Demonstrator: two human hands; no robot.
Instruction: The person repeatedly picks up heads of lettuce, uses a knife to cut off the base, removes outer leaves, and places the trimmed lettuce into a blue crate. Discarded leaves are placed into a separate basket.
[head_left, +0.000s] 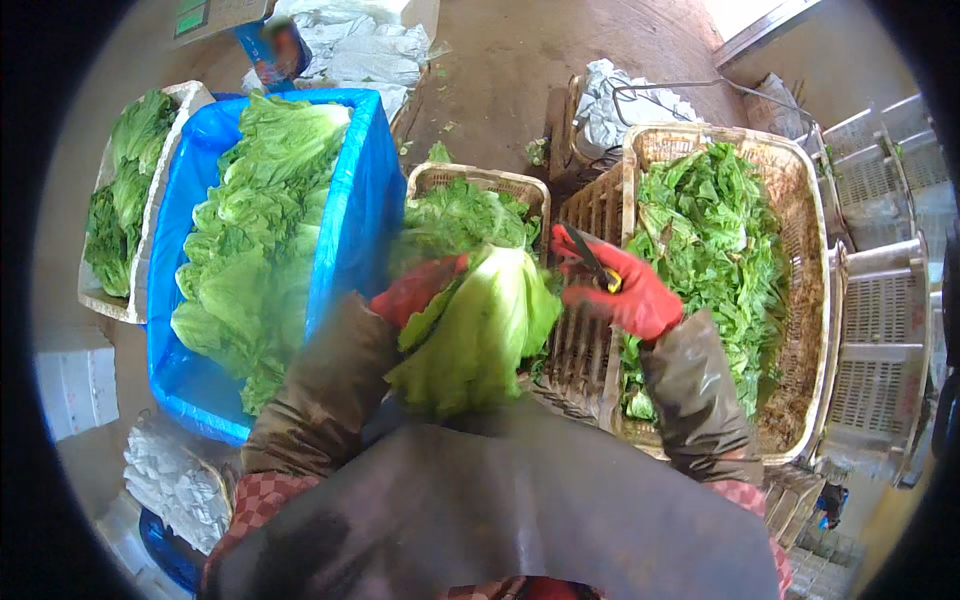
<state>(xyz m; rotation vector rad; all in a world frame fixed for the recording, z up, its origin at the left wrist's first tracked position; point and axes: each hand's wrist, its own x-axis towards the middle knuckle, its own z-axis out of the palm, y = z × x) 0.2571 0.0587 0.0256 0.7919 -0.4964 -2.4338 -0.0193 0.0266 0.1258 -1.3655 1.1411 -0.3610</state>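
Note:
My left hand (420, 289), in a red glove, holds a leafy head of lettuce (487, 322) with its pale base up, in front of my apron. To the right of that head is my right hand (626, 289), also red-gloved, holding a small knife (589, 255) with a dark blade and a yellow part on its handle. Behind the held lettuce, more leafy greens fill a small plastic crate (480, 174). Lettuce heads (262, 217) lie in rows inside a container with a blue plastic liner (356, 180) on the left. Loose leaves (712, 247) lie in a dirty plastic crate (806, 300) on the right.
A pale box (146, 225) of greens stands at the far left. Grey-white wrapped bundles (367, 56) lie at the back, near a partly visible person (277, 52). Several plastic crates (874, 322) stand along the right side. Leaf scraps lie on the floor (480, 82).

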